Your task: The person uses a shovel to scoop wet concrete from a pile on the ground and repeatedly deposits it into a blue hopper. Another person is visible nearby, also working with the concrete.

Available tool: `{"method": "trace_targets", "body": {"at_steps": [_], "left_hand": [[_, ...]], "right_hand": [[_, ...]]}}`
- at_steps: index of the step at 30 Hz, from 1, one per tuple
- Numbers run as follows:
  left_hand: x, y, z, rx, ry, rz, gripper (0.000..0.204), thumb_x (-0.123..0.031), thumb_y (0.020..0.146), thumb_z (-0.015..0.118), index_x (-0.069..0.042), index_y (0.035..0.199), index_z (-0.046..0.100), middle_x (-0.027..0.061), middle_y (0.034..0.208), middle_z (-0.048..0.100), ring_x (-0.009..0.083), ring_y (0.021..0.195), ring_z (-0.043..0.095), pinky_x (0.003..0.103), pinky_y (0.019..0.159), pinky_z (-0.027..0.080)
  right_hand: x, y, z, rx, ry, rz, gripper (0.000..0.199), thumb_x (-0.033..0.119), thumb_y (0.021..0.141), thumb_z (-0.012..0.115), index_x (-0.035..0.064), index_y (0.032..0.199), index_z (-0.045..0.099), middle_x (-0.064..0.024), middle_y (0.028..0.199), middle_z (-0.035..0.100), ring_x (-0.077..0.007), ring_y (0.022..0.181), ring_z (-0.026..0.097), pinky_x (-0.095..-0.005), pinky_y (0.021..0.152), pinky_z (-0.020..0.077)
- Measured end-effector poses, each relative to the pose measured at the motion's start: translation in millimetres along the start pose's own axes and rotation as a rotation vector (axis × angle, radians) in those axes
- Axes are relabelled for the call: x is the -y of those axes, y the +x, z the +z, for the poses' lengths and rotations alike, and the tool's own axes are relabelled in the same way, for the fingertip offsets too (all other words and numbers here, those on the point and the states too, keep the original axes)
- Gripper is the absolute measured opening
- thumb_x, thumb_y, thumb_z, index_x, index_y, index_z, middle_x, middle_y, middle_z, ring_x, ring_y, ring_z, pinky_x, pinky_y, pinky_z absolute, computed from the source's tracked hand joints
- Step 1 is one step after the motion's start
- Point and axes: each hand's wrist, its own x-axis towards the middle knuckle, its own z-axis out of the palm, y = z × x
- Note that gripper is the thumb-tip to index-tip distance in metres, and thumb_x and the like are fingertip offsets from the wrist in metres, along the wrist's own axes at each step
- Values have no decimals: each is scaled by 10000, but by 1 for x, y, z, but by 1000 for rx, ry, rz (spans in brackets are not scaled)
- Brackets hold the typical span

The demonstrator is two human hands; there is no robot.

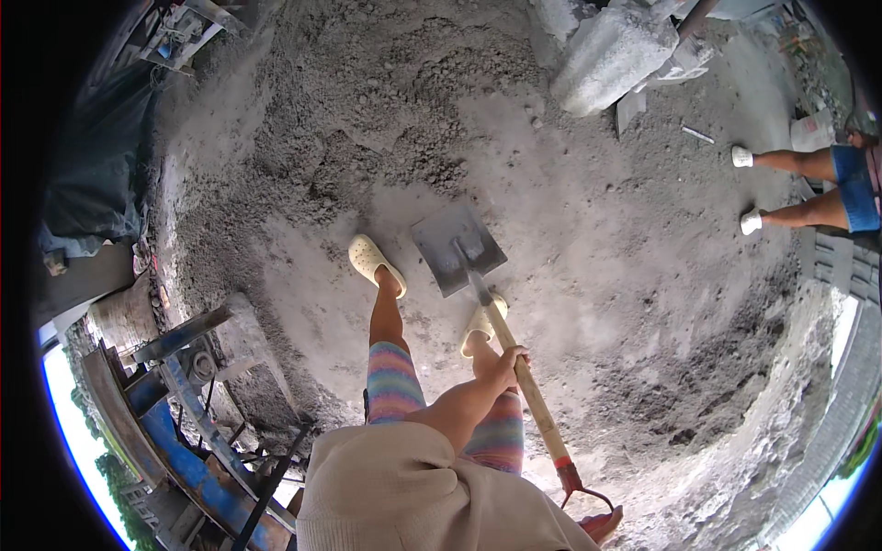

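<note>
A shovel [537,395] with a square grey metal blade [450,253], a pale wooden shaft and a red D-shaped grip [571,479] slants across the space before me. My left hand [508,365] is closed around the middle of the shaft. At the lower edge my right hand [602,525] holds the end of the red grip, its fingers partly hidden. The blade lies low over the grey, dusty ground [588,248], just ahead of my right foot. It carries no visible heap of soil.
Loose grey rubble [367,119] spreads ahead. A large pale rock [616,60] lies at the far right. Another person [813,188] stands to the right. Metal frames [184,422] stand at the left, below a dark tarp [96,165]. My pale clogs [372,257] are on the ground.
</note>
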Motion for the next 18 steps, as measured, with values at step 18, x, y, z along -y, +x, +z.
{"method": "trace_targets", "body": {"at_steps": [18], "left_hand": [[-135, 15, 40, 92, 232, 287, 114, -159, 711, 550, -71, 695, 479, 61, 585, 467, 186, 516, 469, 327, 489, 419]], "right_hand": [[34, -90, 189, 663, 134, 358, 372, 478, 723, 457, 142, 593, 364, -17, 423, 358, -159, 352, 380, -293, 345, 348]]}}
